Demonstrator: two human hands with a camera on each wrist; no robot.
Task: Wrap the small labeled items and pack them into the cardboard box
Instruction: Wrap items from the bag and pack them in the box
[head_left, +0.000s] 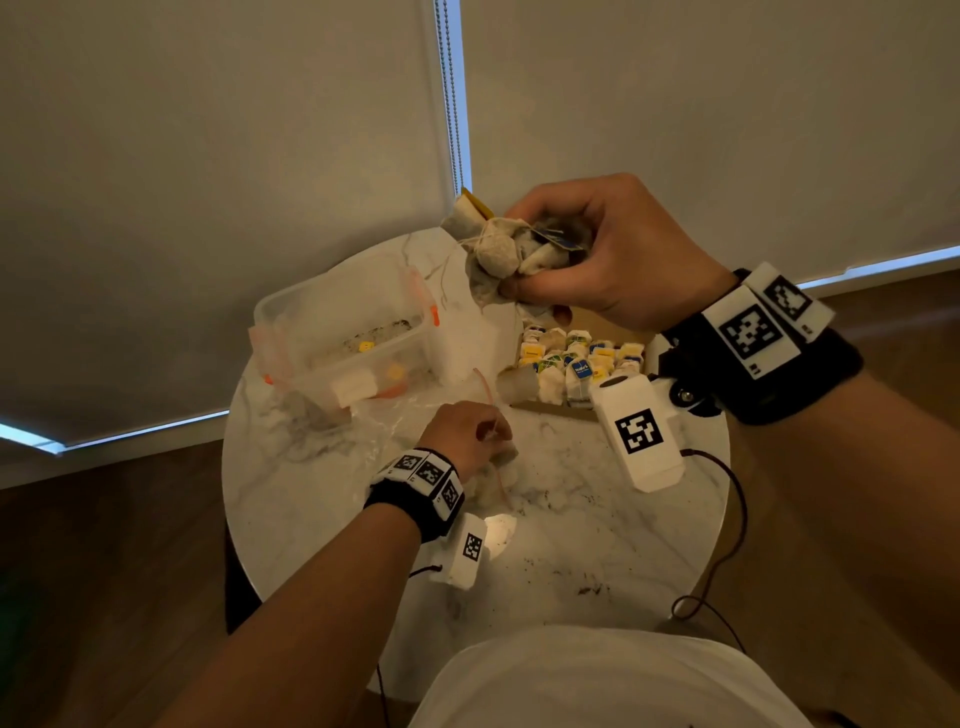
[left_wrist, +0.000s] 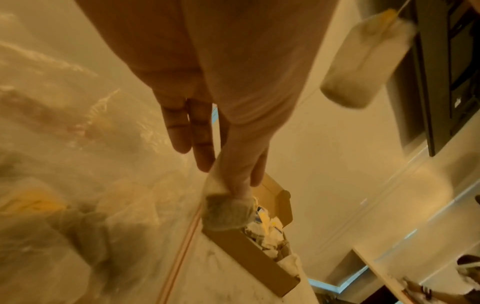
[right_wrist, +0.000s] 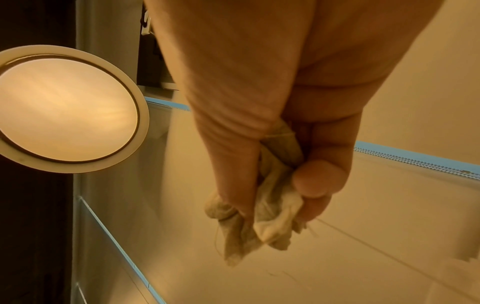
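with the right hand (head_left: 608, 254) clenched around a tangled bunch of beige stringed tea bags (head_left: 498, 244), the left hand (left_wrist: 233, 164), pinching one bag, should tuck it snugly into the shallow brown cardboard box (left_wrist: 249, 253).

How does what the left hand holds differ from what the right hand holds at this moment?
The left hand pinches a single tea bag; the right hand grips a bunch of tea bags with tangled strings. The single tea bag sits low, by the cardboard box on the table; the bunch is raised well above it. Both look like the same pale paper tea bags.
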